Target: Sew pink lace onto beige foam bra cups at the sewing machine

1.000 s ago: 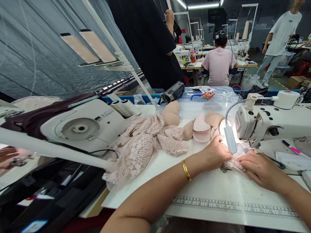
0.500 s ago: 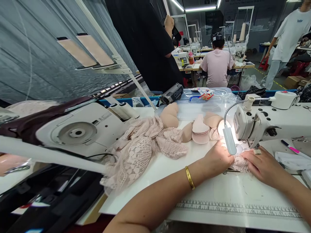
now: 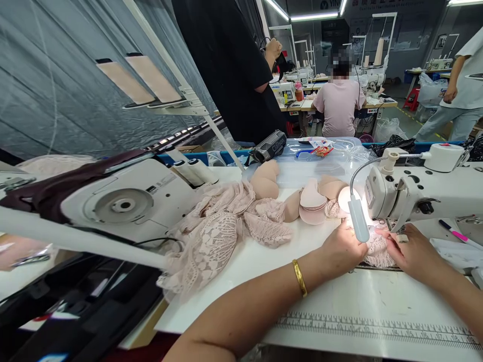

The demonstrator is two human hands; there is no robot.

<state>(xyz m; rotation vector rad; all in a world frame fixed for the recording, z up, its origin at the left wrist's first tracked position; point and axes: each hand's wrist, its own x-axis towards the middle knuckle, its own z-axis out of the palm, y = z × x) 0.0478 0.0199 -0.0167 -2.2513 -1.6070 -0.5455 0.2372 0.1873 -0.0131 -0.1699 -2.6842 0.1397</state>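
Note:
A pale pink lace piece [image 3: 379, 251] lies under the head of the white sewing machine [image 3: 392, 193]. My left hand [image 3: 345, 246], with a gold bangle at the wrist, is closed on its left side; the small lamp [image 3: 357, 218] hides part of the fingertips. From the right, my right hand [image 3: 417, 254] grips the same lace close to the needle area, thumb and fingers pressed together. Left of my hands are stacked beige foam cup pads [image 3: 312, 201] and a heap of pink lace pieces [image 3: 215, 241].
A measuring tape strip [image 3: 377, 327] runs along the front table edge. Behind the pads stands a clear plastic bin lid [image 3: 302, 168] with a dark device [image 3: 269, 146] on it. A pen [image 3: 453, 230] lies at right. A person in black [image 3: 234, 70] stands beyond the table.
My right hand has shifted slightly, and more of the lace shows between my hands. The view has moved a little. A person at far right has moved toward the frame edge.

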